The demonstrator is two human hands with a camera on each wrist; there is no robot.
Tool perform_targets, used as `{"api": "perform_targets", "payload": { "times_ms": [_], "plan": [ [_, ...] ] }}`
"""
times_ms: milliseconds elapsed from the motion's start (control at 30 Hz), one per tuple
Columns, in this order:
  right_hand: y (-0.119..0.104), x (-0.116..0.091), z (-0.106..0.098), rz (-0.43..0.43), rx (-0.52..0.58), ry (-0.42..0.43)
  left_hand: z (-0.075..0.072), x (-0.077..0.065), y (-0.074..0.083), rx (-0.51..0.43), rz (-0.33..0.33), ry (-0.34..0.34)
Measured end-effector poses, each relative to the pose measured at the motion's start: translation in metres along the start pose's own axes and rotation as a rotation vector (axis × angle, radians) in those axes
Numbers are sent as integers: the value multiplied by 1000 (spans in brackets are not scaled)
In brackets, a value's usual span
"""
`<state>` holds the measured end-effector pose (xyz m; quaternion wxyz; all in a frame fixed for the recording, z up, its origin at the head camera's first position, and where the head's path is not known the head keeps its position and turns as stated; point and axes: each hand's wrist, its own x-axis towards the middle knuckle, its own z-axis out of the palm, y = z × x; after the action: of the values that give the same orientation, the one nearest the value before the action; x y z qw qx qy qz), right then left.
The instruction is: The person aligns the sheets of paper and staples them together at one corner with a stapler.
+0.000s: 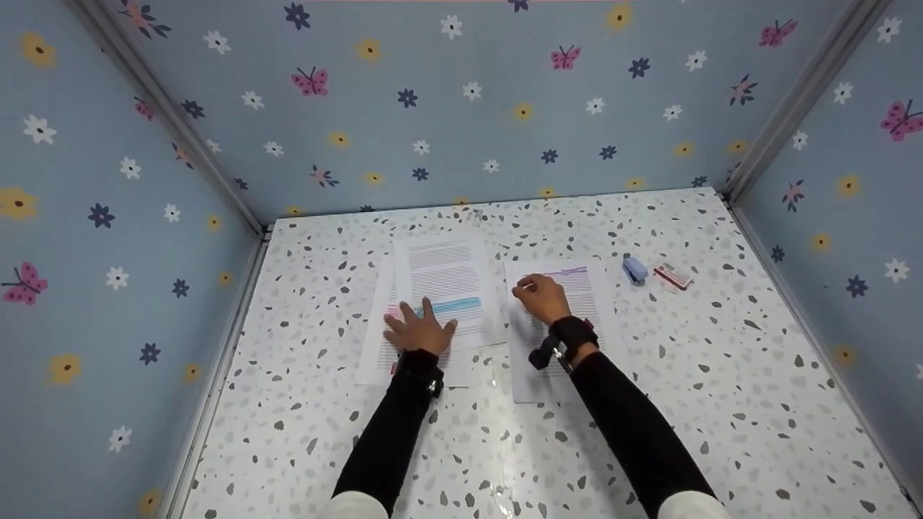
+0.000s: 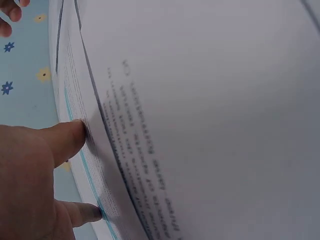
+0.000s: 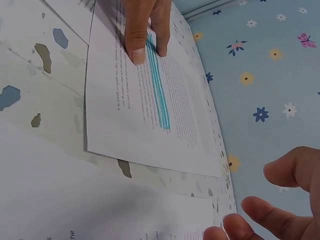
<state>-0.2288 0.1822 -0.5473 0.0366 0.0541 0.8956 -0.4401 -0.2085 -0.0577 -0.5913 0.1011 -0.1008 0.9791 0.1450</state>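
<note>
With fingers spread, my left hand (image 1: 420, 333) presses on a printed sheet (image 1: 440, 277) marked with a blue highlighter band. That sheet overlaps another page (image 1: 371, 364), where a bit of pink highlighting shows by the fingertips. The thumb and a finger (image 2: 70, 142) touch the print in the left wrist view. My right hand (image 1: 544, 297) hovers over a separate printed page (image 1: 530, 386) with purple highlighting near its top. Its fingers are loosely bent and apart, holding nothing, as the right wrist view shows (image 3: 292, 200). Hand and forearm cover part of that page.
To the right of the pages stands a small blue stapler (image 1: 634, 271), with a red and white box (image 1: 673, 277) beside it. Flower-patterned walls (image 1: 461, 108) enclose the speckled white table (image 1: 721, 404) at the back and both sides.
</note>
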Motion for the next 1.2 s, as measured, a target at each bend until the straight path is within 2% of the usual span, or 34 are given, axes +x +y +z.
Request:
{"api": "perform_targets", "payload": {
  "times_ms": [100,267,400,467,567,667,867,1033,1200],
  "plan": [
    [0,0,3,-4,-4,-10,-1,-2,1,5,2,-10],
    [-3,5,5,11,-9,-7,-6,20,-7,-106,-18,4],
    [-7,12,7,36,9,12,-27,40,-18,-236,-46,52],
    [-10,16,8,56,34,3,-39,48,-25,-278,-69,47],
    [-15,20,12,93,73,-32,-54,57,-37,-326,-98,-6],
    [-21,26,18,117,98,-74,-63,66,-49,-377,-97,-56],
    [-21,36,35,154,100,-89,-60,79,-63,-427,-61,-48],
    [-16,38,43,237,141,-53,-57,84,-57,-467,-48,-78],
    [-17,36,46,235,135,-48,-56,82,-56,-495,-60,-103]
  ]
}}
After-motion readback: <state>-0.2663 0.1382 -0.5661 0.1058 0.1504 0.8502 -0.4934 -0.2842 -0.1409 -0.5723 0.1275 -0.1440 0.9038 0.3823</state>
